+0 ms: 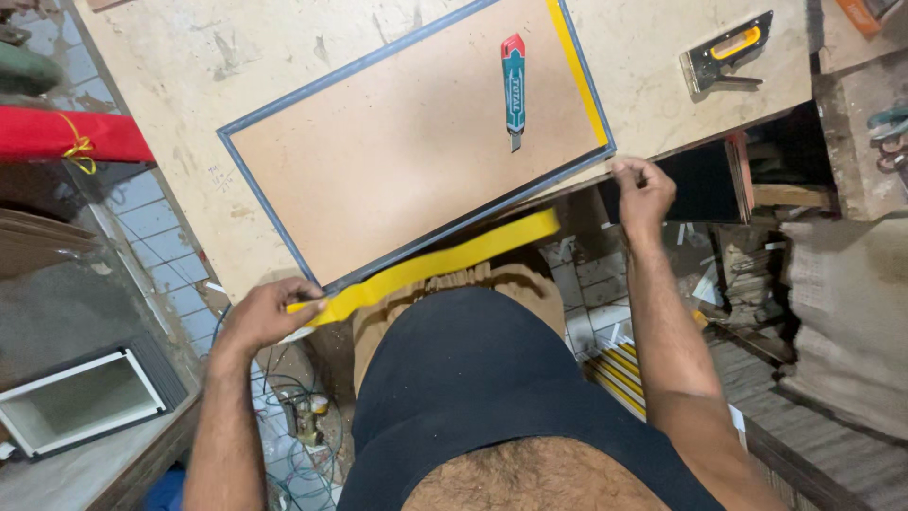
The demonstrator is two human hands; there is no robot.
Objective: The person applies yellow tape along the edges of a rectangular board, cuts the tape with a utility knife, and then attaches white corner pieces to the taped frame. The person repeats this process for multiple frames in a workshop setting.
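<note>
Yellow tape [435, 265] between left fingers [307, 301]

Teal utility knife [514, 87], staple gun [724, 54], red box [66, 134], white frame [80, 400].

Bright, even overhead light falls on the pale surface [189, 57], with soft, short shadows. Below the surface's near edge the floor area turns dim. Focus is sharp centrally; wide-angle distortion bends the surface's edges outward.
</note>
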